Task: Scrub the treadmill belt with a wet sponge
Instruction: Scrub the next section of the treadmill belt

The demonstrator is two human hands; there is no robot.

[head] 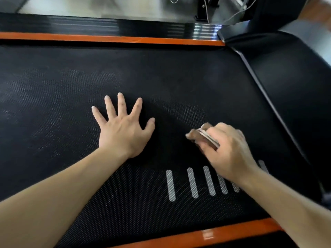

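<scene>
The black textured treadmill belt (75,83) fills most of the view. My left hand (123,129) lies flat on the belt near its middle, fingers spread and straight. To its right, my right hand (227,149) grips a thin brownish sponge (200,134), which sticks out to the left from under my fingers and sits low over the belt. Most of the sponge is hidden by my hand. The belt around my hands looks darker than the greyer patch at the left.
Orange side rails run along the far edge (111,39) and the near edge (215,233) of the belt. White dashed stripes (191,183) mark the belt below my right wrist. The black motor cover (290,72) rises at the right. Cables hang on the floor beyond.
</scene>
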